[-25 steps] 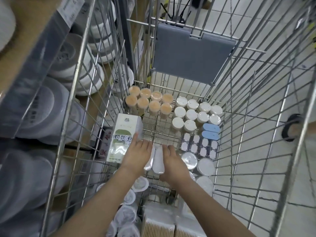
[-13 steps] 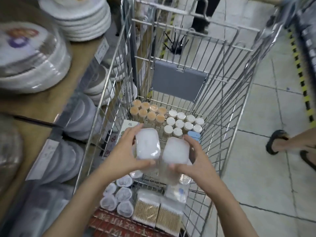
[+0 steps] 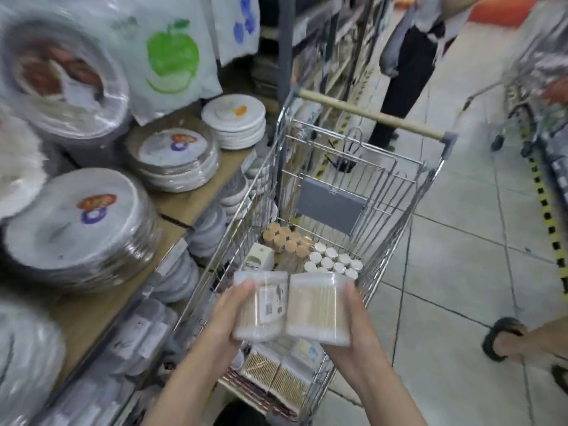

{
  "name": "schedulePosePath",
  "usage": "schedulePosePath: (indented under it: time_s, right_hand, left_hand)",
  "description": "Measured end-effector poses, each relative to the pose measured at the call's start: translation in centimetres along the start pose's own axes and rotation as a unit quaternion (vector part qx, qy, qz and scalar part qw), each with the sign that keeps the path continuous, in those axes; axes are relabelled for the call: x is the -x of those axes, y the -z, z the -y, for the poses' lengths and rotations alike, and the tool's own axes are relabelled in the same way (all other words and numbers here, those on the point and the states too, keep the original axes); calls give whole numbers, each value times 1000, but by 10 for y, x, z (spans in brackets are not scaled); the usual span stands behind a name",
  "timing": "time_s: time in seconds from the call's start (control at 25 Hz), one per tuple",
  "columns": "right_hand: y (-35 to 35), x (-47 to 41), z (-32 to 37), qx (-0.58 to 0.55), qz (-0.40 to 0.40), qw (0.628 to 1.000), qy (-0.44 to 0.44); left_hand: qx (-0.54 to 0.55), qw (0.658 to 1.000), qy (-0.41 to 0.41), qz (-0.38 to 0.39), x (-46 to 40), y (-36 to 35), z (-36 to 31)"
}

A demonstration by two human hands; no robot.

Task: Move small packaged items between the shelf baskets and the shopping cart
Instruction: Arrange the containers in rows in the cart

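Observation:
I hold two clear plastic boxes of wooden sticks side by side above the near end of the wire shopping cart [image 3: 427, 192]. My left hand [image 3: 227, 315] grips the left box [image 3: 259, 305], which bears a paper label. My right hand [image 3: 353, 330] grips the right box [image 3: 318, 305]. Down in the cart lie several orange-capped tubes [image 3: 287, 239], several white-capped tubes [image 3: 333, 261], a white-and-green carton [image 3: 258, 259] and flat packs of wooden sticks [image 3: 276, 376].
Shelves on the left carry wrapped stacks of paper plates [image 3: 83, 229] and a hanging bag with a green apple print [image 3: 170, 56]. A person in dark trousers [image 3: 402, 87] stands beyond the cart handle. A sandalled foot [image 3: 507, 339] rests on the tiled floor at right.
Both hands reached into the cart, took one box each and lifted them clear above it. My view has swung up, so the shelves and aisle now show.

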State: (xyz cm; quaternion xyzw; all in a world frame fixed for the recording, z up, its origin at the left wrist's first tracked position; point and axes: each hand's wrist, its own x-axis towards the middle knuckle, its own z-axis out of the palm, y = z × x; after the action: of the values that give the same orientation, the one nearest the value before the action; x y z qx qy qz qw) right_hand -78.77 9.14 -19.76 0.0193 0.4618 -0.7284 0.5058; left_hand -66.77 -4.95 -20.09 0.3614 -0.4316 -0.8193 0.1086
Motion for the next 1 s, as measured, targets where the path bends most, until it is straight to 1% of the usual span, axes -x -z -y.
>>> schedulePosePath:
  time_s: [0.08, 0.2, 0.32, 0.4, 0.52, 0.64, 0.76, 0.84, 1.0]
  right_hand:
    - [-6, 12, -3, -1, 45, 998, -44]
    - [-21, 24, -14, -13, 106, 989, -102]
    - [-48, 36, -32, -8, 159, 977, -140]
    - [-70, 46, -49, 6, 176, 969, -171]
    - [-102, 63, -77, 25, 198, 955, -219]
    - [-136, 86, -107, 40, 274, 927, -255]
    - [-172, 114, -140, 67, 331, 897, -286]
    - [-194, 132, -166, 96, 354, 883, -293]
    - [-243, 177, -221, 144, 397, 869, -259]
  left_hand:
    - [2, 1000, -4, -8, 29, 7, 1]
    - [23, 998, -33, -56, 79, 21, 4]
    - [115, 985, -62, -113, 131, 45, 9]
    - [187, 964, -90, -165, 170, 68, 16]
    - [253, 927, -145, -236, 227, 97, 26]
    - [291, 891, -178, -300, 280, 113, 35]
    - [307, 870, -194, -334, 326, 128, 44]
    - [302, 860, -211, -352, 358, 140, 47]
    - [279, 854, -232, -372, 432, 177, 51]
